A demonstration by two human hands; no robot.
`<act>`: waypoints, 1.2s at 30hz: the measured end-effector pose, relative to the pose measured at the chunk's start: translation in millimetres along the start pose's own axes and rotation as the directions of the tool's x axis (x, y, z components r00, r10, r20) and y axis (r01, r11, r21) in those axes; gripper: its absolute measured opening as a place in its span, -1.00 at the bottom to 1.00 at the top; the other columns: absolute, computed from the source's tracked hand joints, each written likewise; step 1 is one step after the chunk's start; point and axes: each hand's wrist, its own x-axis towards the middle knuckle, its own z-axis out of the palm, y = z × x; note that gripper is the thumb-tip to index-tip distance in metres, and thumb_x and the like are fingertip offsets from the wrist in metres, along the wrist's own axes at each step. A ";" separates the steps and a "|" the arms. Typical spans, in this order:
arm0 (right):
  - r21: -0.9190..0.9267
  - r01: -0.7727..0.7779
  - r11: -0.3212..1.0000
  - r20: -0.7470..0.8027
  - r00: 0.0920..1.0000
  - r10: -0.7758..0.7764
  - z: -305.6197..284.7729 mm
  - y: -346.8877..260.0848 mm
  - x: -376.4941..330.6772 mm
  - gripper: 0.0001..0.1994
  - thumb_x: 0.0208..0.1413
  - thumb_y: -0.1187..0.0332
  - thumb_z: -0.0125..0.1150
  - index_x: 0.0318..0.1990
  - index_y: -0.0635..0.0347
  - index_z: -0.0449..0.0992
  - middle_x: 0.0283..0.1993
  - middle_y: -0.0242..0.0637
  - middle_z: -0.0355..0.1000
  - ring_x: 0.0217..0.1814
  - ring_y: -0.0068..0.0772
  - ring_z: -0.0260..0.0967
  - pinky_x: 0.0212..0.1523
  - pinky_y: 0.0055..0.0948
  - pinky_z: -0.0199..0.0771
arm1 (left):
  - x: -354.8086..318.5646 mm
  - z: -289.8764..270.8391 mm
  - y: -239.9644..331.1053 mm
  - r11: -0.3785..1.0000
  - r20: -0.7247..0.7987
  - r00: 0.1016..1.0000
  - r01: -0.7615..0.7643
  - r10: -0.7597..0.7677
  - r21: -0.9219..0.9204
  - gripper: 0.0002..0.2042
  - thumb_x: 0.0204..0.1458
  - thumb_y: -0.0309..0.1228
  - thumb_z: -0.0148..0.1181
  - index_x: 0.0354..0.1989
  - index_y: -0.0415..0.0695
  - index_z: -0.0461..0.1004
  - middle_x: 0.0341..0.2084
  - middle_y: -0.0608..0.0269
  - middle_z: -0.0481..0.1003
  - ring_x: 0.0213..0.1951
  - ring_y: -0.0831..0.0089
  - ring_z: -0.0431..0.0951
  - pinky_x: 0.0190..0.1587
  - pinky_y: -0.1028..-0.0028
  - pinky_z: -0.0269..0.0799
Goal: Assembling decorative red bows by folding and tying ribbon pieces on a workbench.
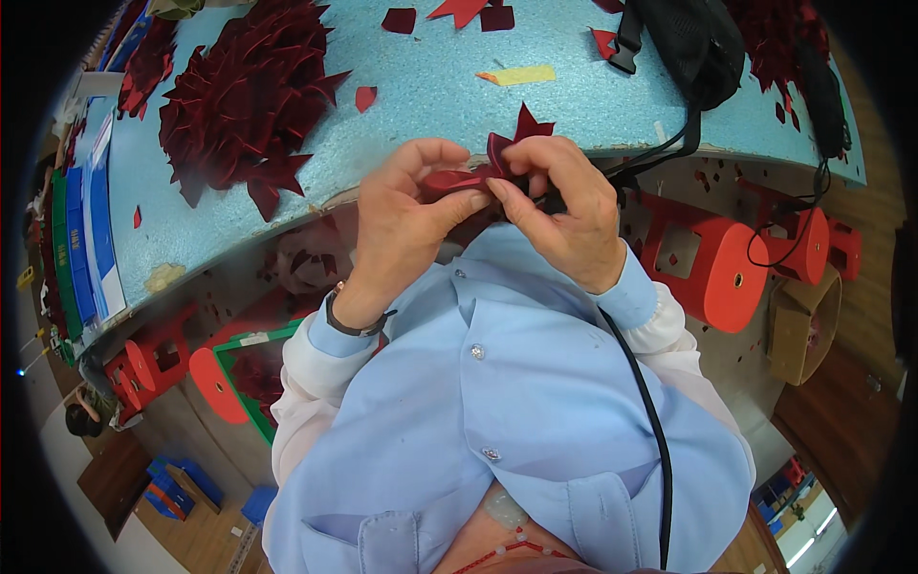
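Between my two hands, just off the table's near edge, is a dark red velvet ribbon bow (pixel 459 181) with a pointed tail sticking up. My left hand (pixel 409 199) pinches the bow's left loop between thumb and fingers. On the other side, my right hand (pixel 564 204) has its thumb and fingertips closed on the middle and right part of the bow. The fingertips partly hide the bow's centre. A large heap of dark red velvet ribbon bows (pixel 244 100) lies on the light blue table (pixel 402 81), left of my hands.
Ribbon scraps, a yellow strip (pixel 517 75) and a black bag (pixel 690 48) with straps lie on the table. Another red pile (pixel 779 43) is at the far right. Red stools (pixel 722 273), a cardboard box (pixel 805 325) and a green-rimmed crate (pixel 229 368) stand below.
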 end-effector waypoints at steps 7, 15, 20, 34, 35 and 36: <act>-0.114 0.288 0.951 -0.013 0.956 -0.291 -15.4 5.1 20.0 -0.58 -0.30 0.53 0.42 -0.18 0.23 0.43 -0.25 -0.24 0.41 -0.20 -0.25 0.36 -0.14 -0.37 0.37 | -7.1 -0.1 1.6 0.979 -0.007 0.993 -0.118 0.121 0.167 -0.75 -0.13 -0.68 0.25 -0.23 -0.29 0.44 -0.35 0.24 0.53 -0.30 0.58 0.52 -0.27 0.63 0.46; -0.028 0.363 0.931 0.056 0.931 -0.361 -14.3 13.4 9.3 -0.61 -0.35 0.51 0.47 -0.31 0.20 0.41 -0.27 -0.25 0.42 -0.21 -0.21 0.36 -0.06 -0.25 0.33 | -5.6 -5.3 -10.6 0.730 0.071 0.862 -0.467 0.503 0.499 -0.85 -0.17 -0.63 0.31 -0.39 -0.27 0.49 -0.41 0.28 0.54 -0.43 0.67 0.49 -0.42 0.64 0.42; -0.054 0.382 0.922 -0.014 0.923 -0.384 -11.3 9.2 2.9 -0.66 -0.34 0.52 0.48 -0.40 0.20 0.40 -0.32 -0.25 0.42 -0.29 -0.25 0.37 -0.11 -0.29 0.34 | -13.6 -0.6 -4.4 0.929 -0.047 0.955 -0.272 0.292 0.253 -0.86 -0.17 -0.62 0.33 -0.43 -0.26 0.50 -0.40 0.29 0.54 -0.41 0.65 0.48 -0.40 0.63 0.42; 0.442 -0.581 0.684 0.308 0.814 0.493 -11.5 6.1 9.7 -0.86 -0.01 0.48 0.29 -0.32 0.31 0.47 -0.36 -0.39 0.45 -0.35 -0.67 0.35 -0.37 -0.65 0.39 | 0.3 -12.6 4.5 0.989 0.145 0.979 0.146 -0.142 -0.017 -0.70 -0.09 -0.59 0.27 -0.16 -0.24 0.39 -0.30 0.23 0.51 -0.28 0.55 0.51 -0.21 0.58 0.44; 0.482 -0.598 0.641 0.328 0.801 0.501 -10.6 7.1 11.7 -0.86 0.01 0.46 0.28 -0.31 0.30 0.47 -0.37 -0.40 0.45 -0.36 -0.67 0.35 -0.37 -0.66 0.38 | 1.9 -15.5 0.3 0.980 0.156 0.975 0.176 -0.159 -0.097 -0.70 -0.08 -0.60 0.26 -0.15 -0.24 0.39 -0.29 0.23 0.50 -0.27 0.54 0.50 -0.19 0.57 0.44; 0.520 -0.613 0.595 0.348 0.788 0.508 -9.4 7.8 13.2 -0.86 0.03 0.43 0.26 -0.30 0.30 0.48 -0.38 -0.40 0.45 -0.37 -0.67 0.35 -0.38 -0.67 0.37 | 3.1 -18.1 -4.4 0.963 0.167 0.970 0.205 -0.176 -0.177 -0.70 -0.07 -0.60 0.25 -0.14 -0.24 0.38 -0.27 0.22 0.50 -0.26 0.53 0.50 -0.18 0.56 0.43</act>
